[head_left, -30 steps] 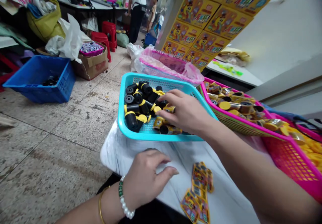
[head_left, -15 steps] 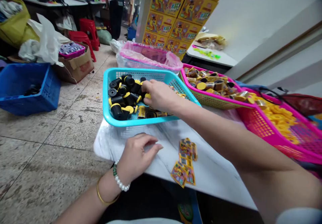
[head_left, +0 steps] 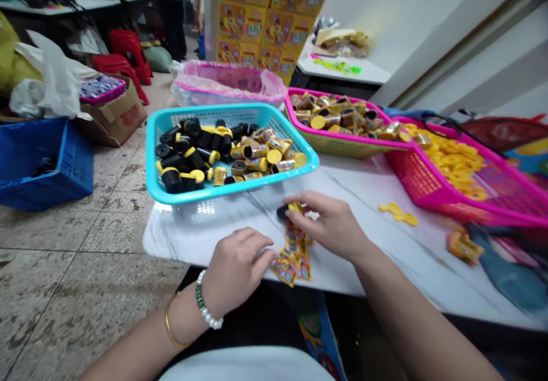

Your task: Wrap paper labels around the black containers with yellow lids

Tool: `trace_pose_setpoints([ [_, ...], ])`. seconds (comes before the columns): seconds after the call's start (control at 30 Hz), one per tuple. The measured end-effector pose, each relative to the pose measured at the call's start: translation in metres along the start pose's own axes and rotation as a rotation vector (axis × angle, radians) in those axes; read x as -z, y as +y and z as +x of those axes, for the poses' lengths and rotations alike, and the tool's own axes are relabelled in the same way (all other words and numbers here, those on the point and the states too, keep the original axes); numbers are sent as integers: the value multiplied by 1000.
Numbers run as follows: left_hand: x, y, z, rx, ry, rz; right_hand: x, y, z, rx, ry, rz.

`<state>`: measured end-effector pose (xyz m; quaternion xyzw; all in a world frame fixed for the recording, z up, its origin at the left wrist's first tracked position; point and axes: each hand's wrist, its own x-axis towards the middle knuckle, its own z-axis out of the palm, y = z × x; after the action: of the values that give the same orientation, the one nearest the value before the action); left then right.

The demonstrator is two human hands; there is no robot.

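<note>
My right hand [head_left: 327, 224] is closed on a small black plastic cylinder [head_left: 282, 212] with a yellow end, holding it above the table. Below it lie several printed yellow labels [head_left: 295, 249], partly overlapping. My left hand [head_left: 240, 261] rests at the table's front edge with its fingers loosely bent, thumb and forefinger apart; the fingertips come close to the labels, and whether they touch cannot be told. Behind both hands stands a turquoise basket [head_left: 205, 197]. In its left part are black cylinders [head_left: 201, 141] with yellow ends; in its right part lie cylinders wrapped in printed labels [head_left: 269, 147].
Right of the basket is a pink basket [head_left: 351, 144] of wrapped cylinders, then another pink basket [head_left: 422, 189] of yellow plastic parts [head_left: 454, 164]. Loose yellow pieces [head_left: 398, 213] lie on the marble-patterned table [head_left: 342, 181]. A blue crate [head_left: 47, 169] stands on the floor to the left.
My right hand has come out of the turquoise basket toward me, now with a black cylinder over the labels. My left hand has stayed near the table edge. The view has turned to the right.
</note>
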<state>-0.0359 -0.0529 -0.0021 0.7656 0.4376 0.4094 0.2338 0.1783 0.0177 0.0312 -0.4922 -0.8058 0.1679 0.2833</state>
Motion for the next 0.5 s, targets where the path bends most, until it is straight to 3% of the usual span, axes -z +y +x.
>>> trace_pose_setpoints([
  [0.1,-22,9,0,-68,-98,74,2,6,-1,-76,125,92],
  [0.17,-31,13,0,-93,-151,174,2,8,-1,-81,132,130],
  [0.3,-34,13,3,-85,-155,227,-4,6,-4,-50,144,165],
  [0.4,-22,10,9,-43,32,115,-7,3,-7,-187,194,314],
  [0.5,-6,8,17,-22,290,137,-6,-5,-7,-350,65,535],
])
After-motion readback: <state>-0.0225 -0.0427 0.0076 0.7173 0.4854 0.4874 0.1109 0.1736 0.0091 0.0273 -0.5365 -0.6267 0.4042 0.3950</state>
